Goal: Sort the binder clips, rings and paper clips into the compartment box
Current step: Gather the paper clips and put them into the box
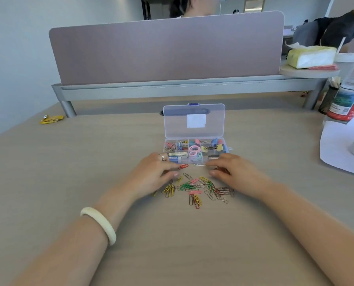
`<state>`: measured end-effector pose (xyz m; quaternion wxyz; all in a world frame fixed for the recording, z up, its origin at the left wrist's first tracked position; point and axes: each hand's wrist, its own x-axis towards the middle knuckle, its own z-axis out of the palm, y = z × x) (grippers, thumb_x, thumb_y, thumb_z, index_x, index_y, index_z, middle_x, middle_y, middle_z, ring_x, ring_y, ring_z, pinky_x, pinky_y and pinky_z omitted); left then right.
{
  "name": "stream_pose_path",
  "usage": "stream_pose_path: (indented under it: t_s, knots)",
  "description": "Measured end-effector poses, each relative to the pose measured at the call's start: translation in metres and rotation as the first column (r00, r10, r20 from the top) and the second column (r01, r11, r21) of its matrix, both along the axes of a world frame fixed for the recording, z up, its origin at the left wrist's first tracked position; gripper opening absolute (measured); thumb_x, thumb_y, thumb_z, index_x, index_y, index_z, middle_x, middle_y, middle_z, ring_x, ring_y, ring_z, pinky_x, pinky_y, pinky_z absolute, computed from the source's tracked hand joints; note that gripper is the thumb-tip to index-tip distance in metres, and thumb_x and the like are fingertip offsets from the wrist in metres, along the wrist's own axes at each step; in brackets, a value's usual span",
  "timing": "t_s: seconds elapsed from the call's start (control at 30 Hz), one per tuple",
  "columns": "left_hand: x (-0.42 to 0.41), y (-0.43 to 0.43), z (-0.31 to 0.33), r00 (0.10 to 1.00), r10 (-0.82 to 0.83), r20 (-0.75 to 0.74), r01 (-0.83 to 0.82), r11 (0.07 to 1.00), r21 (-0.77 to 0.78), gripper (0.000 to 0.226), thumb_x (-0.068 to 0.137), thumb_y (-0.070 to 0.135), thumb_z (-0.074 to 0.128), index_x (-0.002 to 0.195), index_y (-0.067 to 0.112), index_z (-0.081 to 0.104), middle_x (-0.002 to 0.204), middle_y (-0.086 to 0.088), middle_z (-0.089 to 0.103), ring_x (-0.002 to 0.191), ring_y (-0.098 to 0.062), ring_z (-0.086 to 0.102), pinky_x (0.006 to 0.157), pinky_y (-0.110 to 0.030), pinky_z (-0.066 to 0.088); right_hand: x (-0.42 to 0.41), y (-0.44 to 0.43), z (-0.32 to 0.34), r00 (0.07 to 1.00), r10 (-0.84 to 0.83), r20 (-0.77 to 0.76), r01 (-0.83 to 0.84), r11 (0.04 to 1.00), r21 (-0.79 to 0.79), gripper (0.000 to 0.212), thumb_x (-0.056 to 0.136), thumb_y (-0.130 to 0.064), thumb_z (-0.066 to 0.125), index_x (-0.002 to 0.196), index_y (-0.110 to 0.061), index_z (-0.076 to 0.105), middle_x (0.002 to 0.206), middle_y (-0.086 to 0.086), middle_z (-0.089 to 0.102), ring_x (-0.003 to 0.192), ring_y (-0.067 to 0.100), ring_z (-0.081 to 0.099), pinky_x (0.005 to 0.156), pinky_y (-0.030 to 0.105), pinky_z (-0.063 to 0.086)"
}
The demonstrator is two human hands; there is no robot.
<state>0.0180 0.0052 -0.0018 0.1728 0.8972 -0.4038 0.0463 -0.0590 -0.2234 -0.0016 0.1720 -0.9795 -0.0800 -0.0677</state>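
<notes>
Pale wood-grain desk [68, 172] w/ mauve divider panel [168, 50] along far edge. Clear plastic compartment box [176, 124] sits mid-desk, lid up: coloured binder clips [215, 145] in far-right compartments, pastel rings [193, 153] near-middle, stored paper clips [170, 145] far-left. Left hand [155, 174] & right hand [236, 172] lie palm-down just near of box, fingers loosely spread, pinching nothing. Between them, heap of multicoloured paper clips [194, 188]. Left forefinger touches red paper clip [183, 166]; right fingertips sit just beside white paper clip [200, 164].
</notes>
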Motion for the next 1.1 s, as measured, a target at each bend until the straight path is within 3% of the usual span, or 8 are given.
stream_pose_path:
  t_s: [0.1,0.23,0.37,0.47,0.53,0.77,0.97,1.1]
  knots:
    - [0.001,-0.005,-0.005,0.996,0.057,0.066,-0.062,0.995,0.08,0.034,0.09,0.035,0.049,0.122,0.026,0.056,0.101,-0.01,0.058,0.098,-0.028,0.049,0.084,-0.037,0.043,0.004,0.01,0.0,0.999,0.012,0.032,-0.009,0.994,-0.107,0.036,0.095,-0.038,0.04,0.127,-0.027,0.052,0.125,0.001,0.055,0.118,0.02,0.048,0.096,0.037,0.043]
    - [-0.002,-0.004,-0.007,0.999,0.045,0.031,-0.046,0.998,0.048,0.039,0.085,0.046,0.041,0.117,0.032,0.059,0.091,-0.004,0.053,0.095,-0.024,0.049,0.079,-0.033,0.041,0.007,0.016,-0.003,1.0,0.018,0.025,-0.014,0.988,-0.153,0.034,0.095,-0.039,0.038,0.122,-0.028,0.055,0.12,0.001,0.059,0.113,0.02,0.051,0.093,0.039,0.045]
    - [-0.004,0.005,-0.003,0.988,-0.044,-0.146,0.03,0.995,-0.095,0.032,0.08,0.044,0.048,0.099,0.031,0.069,0.078,0.002,0.051,0.084,-0.014,0.05,0.077,-0.031,0.043,-0.001,0.013,0.001,0.998,0.058,0.005,-0.058,0.998,0.019,0.025,0.093,-0.036,0.046,0.11,-0.031,0.063,0.102,-0.01,0.059,0.102,0.011,0.053,0.087,0.028,0.044]
    - [-0.006,0.011,0.009,0.964,-0.088,-0.253,0.045,0.984,-0.173,0.018,0.085,0.028,0.059,0.097,0.022,0.071,0.081,0.0,0.052,0.076,0.001,0.049,0.067,-0.009,0.037,-0.009,0.003,0.01,0.996,0.091,-0.012,-0.087,0.981,0.175,0.024,0.091,-0.031,0.052,0.111,-0.027,0.065,0.096,-0.016,0.056,0.09,0.002,0.05,0.078,0.008,0.037]
    - [-0.002,0.021,0.019,0.959,-0.046,-0.279,-0.01,0.98,-0.197,0.016,0.083,0.022,0.063,0.097,0.022,0.071,0.082,0.003,0.051,0.067,0.002,0.047,0.06,-0.007,0.035,-0.011,-0.011,0.018,0.998,0.058,-0.021,-0.052,0.976,0.211,0.025,0.087,-0.029,0.058,0.111,-0.026,0.065,0.095,-0.009,0.059,0.076,-0.001,0.049,0.07,0.003,0.035]
    - [0.004,0.048,0.024,0.853,0.085,-0.516,-0.036,0.994,0.105,0.024,0.063,0.027,0.082,0.078,0.024,0.062,0.071,0.008,0.057,0.054,0.003,0.046,0.052,-0.01,0.035,-0.019,-0.03,0.024,0.928,0.096,-0.36,-0.004,0.968,0.249,0.035,0.069,-0.025,0.079,0.1,-0.027,0.062,0.074,-0.009,0.056,0.06,-0.002,0.045,0.062,0.012,0.038]
    - [-0.005,0.022,0.012,0.857,-0.012,-0.515,-0.006,0.999,-0.034,0.019,0.07,0.023,0.077,0.074,0.03,0.06,0.065,0.01,0.052,0.054,0.0,0.042,0.052,-0.012,0.033,-0.013,0.006,0.011,0.974,0.123,-0.192,-0.065,0.956,0.285,0.011,0.078,-0.017,0.071,0.088,-0.018,0.065,0.069,-0.01,0.054,0.061,0.004,0.045,0.059,0.013,0.038]
    - [-0.01,0.011,0.009,0.871,-0.084,-0.484,0.007,0.987,-0.158,0.016,0.072,0.019,0.075,0.082,0.026,0.064,0.069,0.006,0.056,0.058,-0.001,0.046,0.057,-0.013,0.037,-0.012,0.019,0.008,0.988,0.134,-0.07,-0.11,0.956,0.273,0.012,0.081,-0.016,0.067,0.093,-0.017,0.067,0.075,-0.01,0.056,0.066,0.002,0.048,0.062,0.01,0.039]
